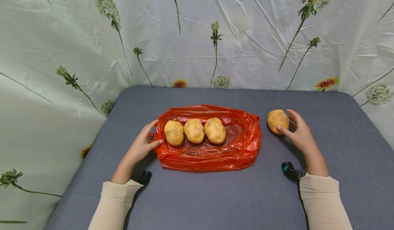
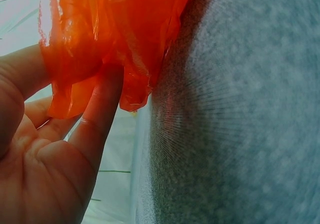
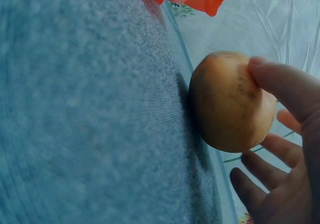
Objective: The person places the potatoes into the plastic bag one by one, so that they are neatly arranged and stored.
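Note:
In the head view, a red plastic bag (image 1: 209, 163) lies spread on the table with its mouth facing up. Three potatoes sit side by side in it: a left potato (image 1: 174, 133), a middle one (image 1: 194, 131) and a right one (image 1: 215, 131). My left hand (image 1: 142, 147) holds the bag's left edge, thumb and forefinger spread along the rim; the left wrist view has the plastic (image 2: 115, 29) hiding its fingertips. Right of the bag, my right hand (image 1: 300, 133) grips a fourth potato (image 3: 230, 102) from its right side, thumb on it, some fingers apart from it.
A grey cloth-covered table (image 1: 215, 199) carries everything. Behind and to the left hangs a pale curtain (image 1: 191, 59) with printed flowers. A black band (image 1: 292, 171) is on the right wrist, another (image 1: 144, 177) on the left, below beige sleeves.

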`<state>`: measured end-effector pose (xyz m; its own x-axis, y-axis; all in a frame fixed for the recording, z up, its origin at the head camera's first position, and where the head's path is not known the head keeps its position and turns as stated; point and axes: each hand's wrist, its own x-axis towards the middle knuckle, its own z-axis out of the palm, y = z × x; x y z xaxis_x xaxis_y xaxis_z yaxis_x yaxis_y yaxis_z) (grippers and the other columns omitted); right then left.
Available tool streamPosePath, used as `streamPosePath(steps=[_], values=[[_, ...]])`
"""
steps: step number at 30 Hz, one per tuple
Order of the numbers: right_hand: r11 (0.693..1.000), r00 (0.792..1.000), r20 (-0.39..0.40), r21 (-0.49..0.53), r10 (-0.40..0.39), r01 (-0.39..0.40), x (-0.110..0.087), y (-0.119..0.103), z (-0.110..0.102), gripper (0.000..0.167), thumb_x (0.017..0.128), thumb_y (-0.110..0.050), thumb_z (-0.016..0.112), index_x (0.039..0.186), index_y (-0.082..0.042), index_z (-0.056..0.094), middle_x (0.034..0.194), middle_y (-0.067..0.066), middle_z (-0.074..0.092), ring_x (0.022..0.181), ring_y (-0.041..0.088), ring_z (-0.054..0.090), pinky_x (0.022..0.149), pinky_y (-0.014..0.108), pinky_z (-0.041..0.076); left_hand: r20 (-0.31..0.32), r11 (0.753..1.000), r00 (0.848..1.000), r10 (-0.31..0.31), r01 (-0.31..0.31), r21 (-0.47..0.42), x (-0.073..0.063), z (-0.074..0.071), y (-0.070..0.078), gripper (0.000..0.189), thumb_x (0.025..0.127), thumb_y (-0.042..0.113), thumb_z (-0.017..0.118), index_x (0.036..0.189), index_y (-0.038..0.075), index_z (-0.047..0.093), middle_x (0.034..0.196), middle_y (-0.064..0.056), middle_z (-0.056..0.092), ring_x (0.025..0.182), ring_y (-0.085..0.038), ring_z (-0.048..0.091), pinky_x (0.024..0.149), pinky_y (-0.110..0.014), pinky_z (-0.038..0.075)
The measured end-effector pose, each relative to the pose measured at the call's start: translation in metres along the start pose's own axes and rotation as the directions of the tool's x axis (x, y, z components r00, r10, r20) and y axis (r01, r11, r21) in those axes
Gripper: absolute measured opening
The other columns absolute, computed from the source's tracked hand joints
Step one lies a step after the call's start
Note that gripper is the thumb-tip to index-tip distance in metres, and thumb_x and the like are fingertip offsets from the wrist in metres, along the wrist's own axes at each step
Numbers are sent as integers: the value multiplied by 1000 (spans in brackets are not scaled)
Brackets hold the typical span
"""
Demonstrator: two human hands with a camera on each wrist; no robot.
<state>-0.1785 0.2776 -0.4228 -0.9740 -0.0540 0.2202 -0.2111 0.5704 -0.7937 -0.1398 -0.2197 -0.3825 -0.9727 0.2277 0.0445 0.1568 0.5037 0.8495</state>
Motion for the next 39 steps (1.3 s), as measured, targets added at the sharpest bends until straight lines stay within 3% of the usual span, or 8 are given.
streamPosePath(steps=[4,8,12,17,22,28,35,39], values=[[999,998,50,5,47,-47,0,5,0,76,81,-9,67,139,3,20,134,34,28,116,51,33,89,58,29,-2,1000,1000,3,-3,-1,1,0,-4,69,81,-3,63,138,-3,26,135,-24,26,100,-39,47,78,-49,44],[997,995,73,-1,71,-71,-2,7,0,75,82,-11,66,140,0,20,136,30,25,113,50,37,83,28,42,-4,1000,1000,1,-1,-6,5,1,-21,71,81,1,65,140,3,26,137,-21,26,101,-37,47,78,-48,45],[997,997,42,11,71,-71,-3,5,2,73,82,-14,66,139,0,23,137,28,24,109,50,41,67,4,36,-4,1000,1000,1,-1,0,8,2,-36,73,81,8,67,141,10,26,139,-16,26,102,-34,48,78,-44,46],[998,998,-10,-6,68,-68,-4,-2,2,72,81,-16,68,137,0,27,136,26,29,107,47,44,66,3,36,-5,1000,1000,-6,6,-9,8,2,-35,73,81,7,67,141,9,27,139,-17,26,102,-35,47,79,-46,45],[999,998,-40,11,52,-52,-3,-6,3,72,80,-17,69,138,-3,28,136,24,30,106,44,46,67,4,37,-3,1000,1000,0,0,-6,3,1,-14,70,81,-1,64,139,0,26,137,-23,26,100,-39,47,79,-50,44],[1000,994,-103,18,-21,23,1,0,8,70,78,-18,71,137,-10,34,129,20,38,96,2,53,70,6,40,2,1000,1000,0,0,6,1,0,-3,68,81,-2,63,138,-2,26,136,-24,26,100,-38,47,80,-49,43],[996,989,-124,30,-80,85,0,-29,10,70,75,-11,73,134,-5,36,128,21,41,98,15,54,73,6,39,3,1000,1000,4,-4,4,1,0,-4,68,81,-3,63,138,-1,26,136,-24,27,100,-39,47,80,-50,43],[994,990,-96,30,-106,109,0,-45,15,71,74,-5,73,133,-1,35,128,21,42,96,1,50,74,6,39,3,1000,1000,0,0,3,1,0,-4,68,81,-3,62,138,-2,26,136,-24,26,101,-39,46,80,-51,43]])
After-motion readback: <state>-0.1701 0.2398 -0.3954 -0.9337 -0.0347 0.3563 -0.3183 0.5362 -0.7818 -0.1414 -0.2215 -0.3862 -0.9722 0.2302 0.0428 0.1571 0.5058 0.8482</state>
